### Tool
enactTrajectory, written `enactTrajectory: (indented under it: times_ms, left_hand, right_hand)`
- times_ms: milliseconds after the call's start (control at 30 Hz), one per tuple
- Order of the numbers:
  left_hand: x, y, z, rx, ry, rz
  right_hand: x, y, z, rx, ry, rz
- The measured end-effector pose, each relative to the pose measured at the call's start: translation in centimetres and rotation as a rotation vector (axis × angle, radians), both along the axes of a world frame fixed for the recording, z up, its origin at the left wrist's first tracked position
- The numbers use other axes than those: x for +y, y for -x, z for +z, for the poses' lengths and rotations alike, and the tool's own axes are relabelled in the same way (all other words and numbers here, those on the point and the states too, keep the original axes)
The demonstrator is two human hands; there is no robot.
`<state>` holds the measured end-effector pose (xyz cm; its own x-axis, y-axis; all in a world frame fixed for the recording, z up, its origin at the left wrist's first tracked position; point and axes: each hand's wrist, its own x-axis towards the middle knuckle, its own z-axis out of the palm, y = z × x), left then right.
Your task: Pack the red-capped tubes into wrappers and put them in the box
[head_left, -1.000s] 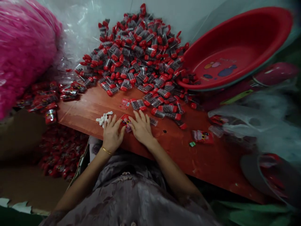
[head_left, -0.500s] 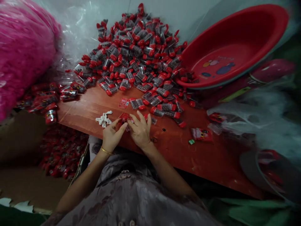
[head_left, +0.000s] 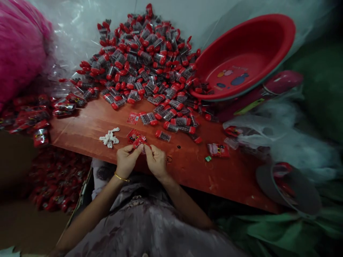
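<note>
My left hand (head_left: 126,161) and my right hand (head_left: 156,160) are side by side at the front edge of the wooden table (head_left: 187,167). Both pinch a small red packet (head_left: 139,143) between thumbs and fingers. Just behind it lies a red printed packet (head_left: 133,135), with a red card (head_left: 132,118) farther back. A clear container with a red cap (head_left: 163,135) rests to the right of my hands. White crumpled strips (head_left: 109,137) lie on the left. A big heap of red-capped containers (head_left: 144,57) covers the back of the table.
A red basin (head_left: 246,53) leans at the back right. Red packets (head_left: 29,114) and a pink bag (head_left: 21,50) are at the left, above a box of red packets (head_left: 59,182). A grey bucket (head_left: 265,182) stands at the right, near plastic bags (head_left: 268,132).
The camera view has shifted. My right hand's spread fingers have closed to a pinch, and both hands now hold the small packet nearer the table edge, uncovering the printed packet and one container.
</note>
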<state>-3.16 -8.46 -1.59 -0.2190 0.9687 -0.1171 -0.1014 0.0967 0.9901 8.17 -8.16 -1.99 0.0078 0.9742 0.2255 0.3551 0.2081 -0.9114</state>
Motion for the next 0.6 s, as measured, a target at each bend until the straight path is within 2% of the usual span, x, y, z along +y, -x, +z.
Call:
enactTrajectory:
  times_ms: [67, 200, 333, 400, 467, 533, 600]
  left_hand:
    - [0.1, -0.2, -0.1, -0.113, 0.039, 0.001]
    - [0.5, -0.4, 0.5, -0.434, 0.153, -0.004]
    - [1.2, 0.2, 1.3, -0.534, 0.306, 0.014]
    - [1.6, 0.7, 1.6, -0.563, 0.356, 0.037]
    - [1.9, 1.0, 1.7, -0.596, 0.386, 0.059]
    - [2.0, 1.2, 1.8, -0.618, 0.411, 0.064]
    - [1.9, 1.2, 1.8, -0.63, 0.434, 0.054]
  right_hand:
    - [0.1, 0.0, -0.1, -0.013, -0.007, -0.001]
    - [0.7, -0.1, -0.5, -0.034, -0.004, 0.086]
    - [1.7, -1.1, -0.4, -0.094, -0.008, 0.173]
    - [2.4, -2.5, -0.3, -0.251, -0.075, 0.148]
    - [3.3, -4.6, -0.5, -0.515, -0.146, 0.075]
    - [4.1, -6.7, -1.0, -0.778, -0.121, 0.016]
    - [4.7, -8.3, -1.7, -0.919, -0.085, 0.026]
